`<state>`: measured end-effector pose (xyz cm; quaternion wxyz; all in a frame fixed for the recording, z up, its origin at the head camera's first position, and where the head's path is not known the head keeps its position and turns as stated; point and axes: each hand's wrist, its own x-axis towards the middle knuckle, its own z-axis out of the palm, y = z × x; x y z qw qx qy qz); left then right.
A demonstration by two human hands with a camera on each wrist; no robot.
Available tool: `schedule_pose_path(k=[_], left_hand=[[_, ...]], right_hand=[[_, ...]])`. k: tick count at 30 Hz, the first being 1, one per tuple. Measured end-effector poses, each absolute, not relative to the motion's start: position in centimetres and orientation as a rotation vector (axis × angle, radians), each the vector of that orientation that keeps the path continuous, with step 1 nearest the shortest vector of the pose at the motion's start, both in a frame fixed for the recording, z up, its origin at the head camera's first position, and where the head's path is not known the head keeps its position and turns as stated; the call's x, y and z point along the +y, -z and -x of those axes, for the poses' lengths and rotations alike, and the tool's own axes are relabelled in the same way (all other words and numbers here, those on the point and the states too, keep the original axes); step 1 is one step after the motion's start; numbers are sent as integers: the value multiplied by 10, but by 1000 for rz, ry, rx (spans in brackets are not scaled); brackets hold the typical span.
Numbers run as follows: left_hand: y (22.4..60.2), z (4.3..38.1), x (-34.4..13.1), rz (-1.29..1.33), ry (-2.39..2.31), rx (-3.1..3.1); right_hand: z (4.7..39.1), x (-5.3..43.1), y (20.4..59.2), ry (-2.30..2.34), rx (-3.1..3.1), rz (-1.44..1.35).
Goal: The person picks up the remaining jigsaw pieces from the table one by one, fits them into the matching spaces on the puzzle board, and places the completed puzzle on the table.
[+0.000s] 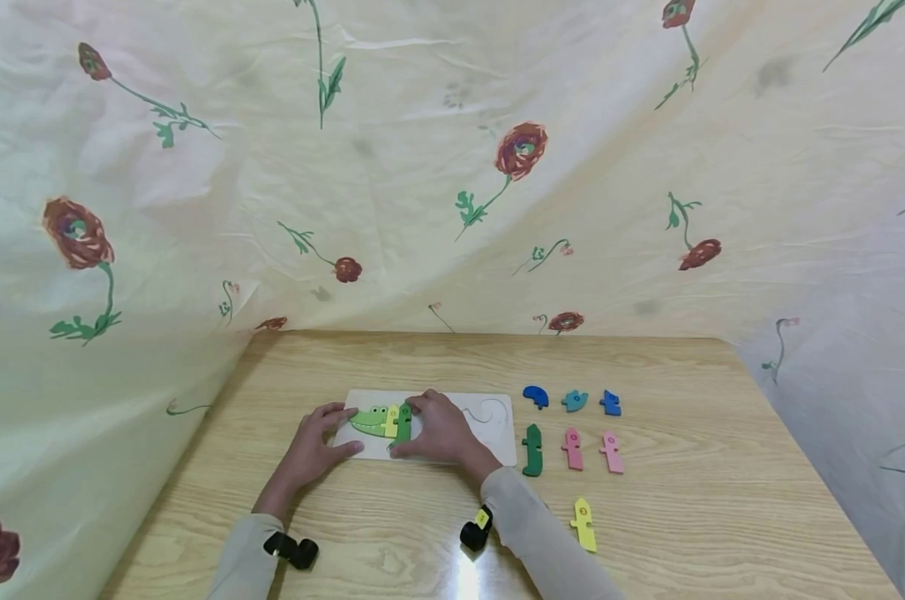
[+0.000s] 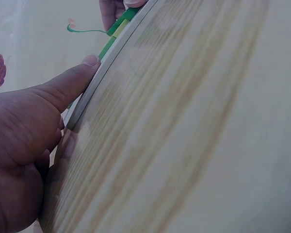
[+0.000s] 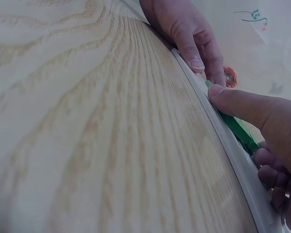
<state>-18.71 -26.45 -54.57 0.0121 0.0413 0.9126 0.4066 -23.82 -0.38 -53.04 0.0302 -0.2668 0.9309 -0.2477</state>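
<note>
A pale puzzle board (image 1: 437, 397) lies on the table with a green crocodile head (image 1: 367, 422) and a yellow piece (image 1: 392, 422) set in its left part. My right hand (image 1: 441, 429) pinches a green puzzle piece (image 1: 403, 423) beside the yellow one, thumb at its near end and fingers at its far end. In the right wrist view, the green piece (image 3: 238, 130) lies along the board under that thumb. My left hand (image 1: 313, 446) rests on the board's left end, thumb and fingers spread. Its thumb (image 2: 82, 77) lies straight on the near edge in the left wrist view.
Right of the board lie a dark blue piece (image 1: 536, 397), a teal piece (image 1: 575, 401), a blue piece (image 1: 611, 403), a dark green piece (image 1: 532, 451) and two pink pieces (image 1: 574, 449). A yellow piece (image 1: 583, 525) lies nearer the front. Flowered cloth (image 1: 422, 167) hangs around the wooden table (image 1: 685, 467).
</note>
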Motion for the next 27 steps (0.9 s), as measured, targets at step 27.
schedule_pose_path(k=[27], left_hand=[[545,187,-265,-111,-1275,2827]], right_hand=[[235,-3,526,749,2877,817]])
